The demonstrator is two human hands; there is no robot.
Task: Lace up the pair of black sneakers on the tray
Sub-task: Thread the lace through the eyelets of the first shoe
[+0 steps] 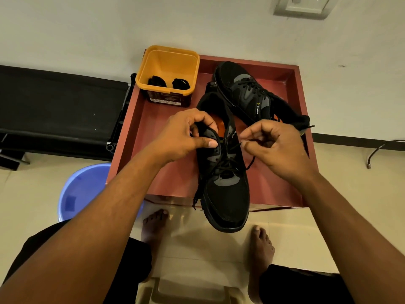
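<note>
Matt black mesh cloth on the near sneaker (225,194), smoother grey panels by its eyelets, woven lace (251,161). Red tray (144,126) low-sheen, looks like painted wood. Smooth yellow plastic tub (168,62) in the tray's far-left corner, glossy blue plastic bucket (87,183) left of it.

Room on the red-brown tray (269,178)
Left and near-right floor lie bare; yellow square plastic tub (166,64) blocks far left, laced black sneaker (241,88) far right.
</note>
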